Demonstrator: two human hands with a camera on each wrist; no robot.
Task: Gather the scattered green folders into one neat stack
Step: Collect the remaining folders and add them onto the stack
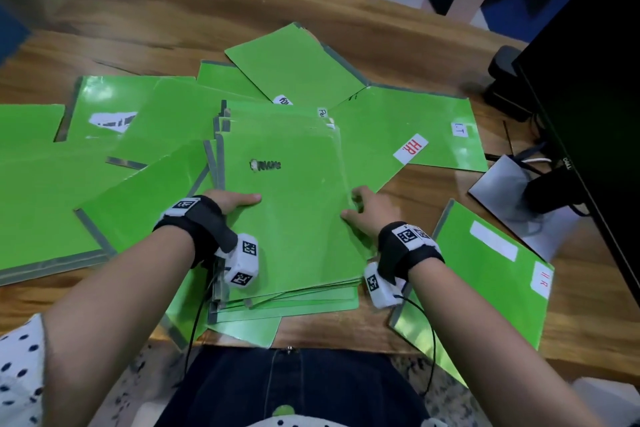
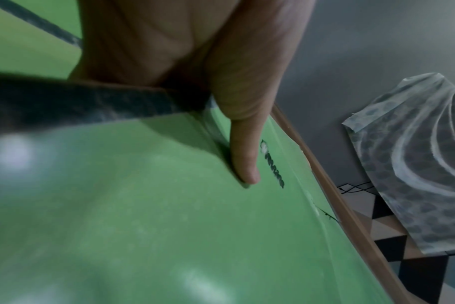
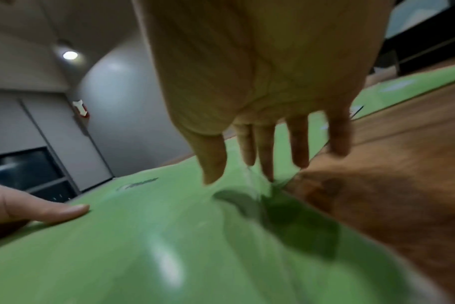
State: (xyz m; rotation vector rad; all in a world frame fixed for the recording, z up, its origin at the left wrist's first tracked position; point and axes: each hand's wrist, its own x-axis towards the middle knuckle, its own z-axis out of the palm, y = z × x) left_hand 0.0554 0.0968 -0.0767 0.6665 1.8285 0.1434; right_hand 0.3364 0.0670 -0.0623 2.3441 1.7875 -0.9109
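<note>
A partly built stack (image 1: 287, 204) of green folders is seen at the centre of the head view, on a wooden desk (image 1: 138, 10), its near end overhanging the desk's front edge. The layers are fanned at the near edge rather than squared; about six can be made out, though an exact count cannot be given.

The stack's left edge is held by the left hand (image 1: 228, 201). The thumb (image 2: 244, 156) is laid flat on the top cover, while the other fingers are hidden past the edge, presumably curled under it. The stack's right edge is met by the right hand (image 1: 367, 210). In the right wrist view its fingers (image 3: 299, 142) are seen straight and spread, tips down at the edge, with nothing grasped.

The task is judged to be about half done. Some folders are gathered, but loose folders are spread around the stack:
- About four at the left of the frame, overlapping.
- Two at upper centre.
- One at centre right carrying an "HR" label (image 1: 411, 148) and an "I.T" label (image 1: 460, 130).
- One at lower right (image 1: 485, 288), overhanging the desk edge.

That makes about eight loose ones, the overlaps making the count uncertain. They remain to be collected, and the stack remains to be squared.

A black monitor (image 1: 588, 80) is seen at the right edge, with cables at its base.
</note>
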